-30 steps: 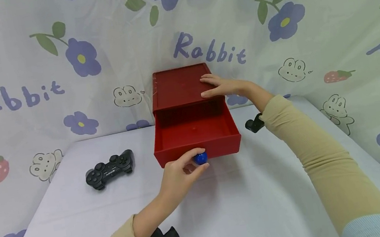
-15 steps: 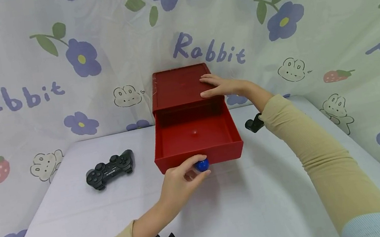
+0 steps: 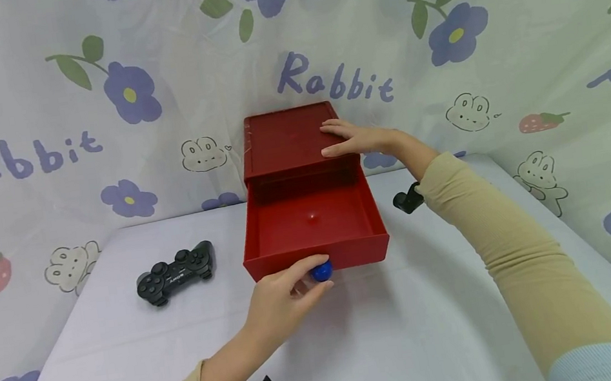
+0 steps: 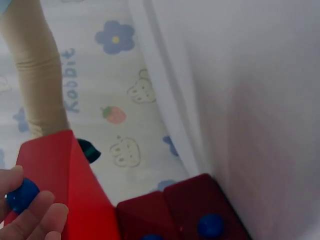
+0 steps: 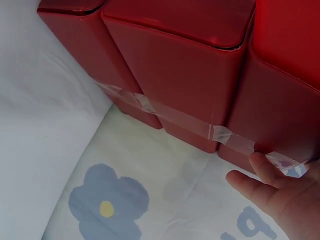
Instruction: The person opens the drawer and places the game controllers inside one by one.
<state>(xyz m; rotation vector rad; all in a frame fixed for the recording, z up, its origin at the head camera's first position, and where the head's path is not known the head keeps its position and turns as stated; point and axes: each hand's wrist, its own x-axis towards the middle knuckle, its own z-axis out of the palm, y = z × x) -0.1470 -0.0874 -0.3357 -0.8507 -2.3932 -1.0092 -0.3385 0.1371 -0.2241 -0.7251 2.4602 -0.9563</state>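
Observation:
In the head view a red drawer cabinet (image 3: 289, 137) stands against the back cloth, its top drawer (image 3: 265, 235) pulled well out. My left hand (image 3: 282, 298) pinches the round blue knob (image 3: 321, 271) on the drawer's front; the left wrist view shows thumb and fingers on either side of this knob (image 4: 22, 195). My right hand (image 3: 353, 137) lies on the right side of the cabinet's top with fingers spread. The right wrist view has that hand (image 5: 285, 192) at the cabinet's side, where clear tape (image 5: 175, 117) runs across the stacked red units.
A black game controller (image 3: 176, 272) lies on the white-covered table (image 3: 131, 371), left of the cabinet. Below the pulled drawer, lower drawers with blue knobs (image 4: 210, 226) show in the left wrist view. Patterned cloth (image 3: 376, 24) hangs behind the table.
The drawer has slid further out toward me, with my left hand holding its knob and moving back along with it. My right hand has stayed on the cabinet's top.

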